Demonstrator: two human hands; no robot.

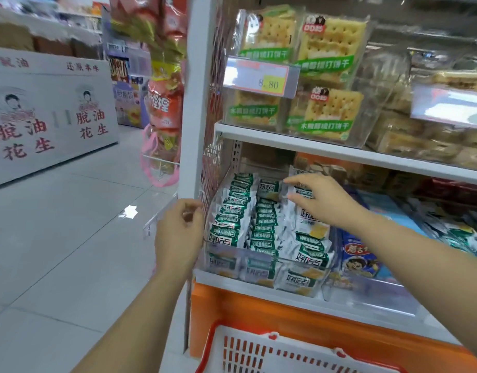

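Snack packets (232,211) crowd the clear bin (258,261); your right hand (320,200) touches them, fingers relaxed; your left hand (178,232) curls at its corner, grip unclear; basket (258,351) below.

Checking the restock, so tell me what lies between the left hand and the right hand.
Between left hand and right hand: rows of green-and-white snack packets in the clear bin, per the head view.

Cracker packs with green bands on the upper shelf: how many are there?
4, in the clear bin: upper-left pack, upper-right pack, lower-left pack behind the price tag, lower-right pack. More may be hidden behind them.
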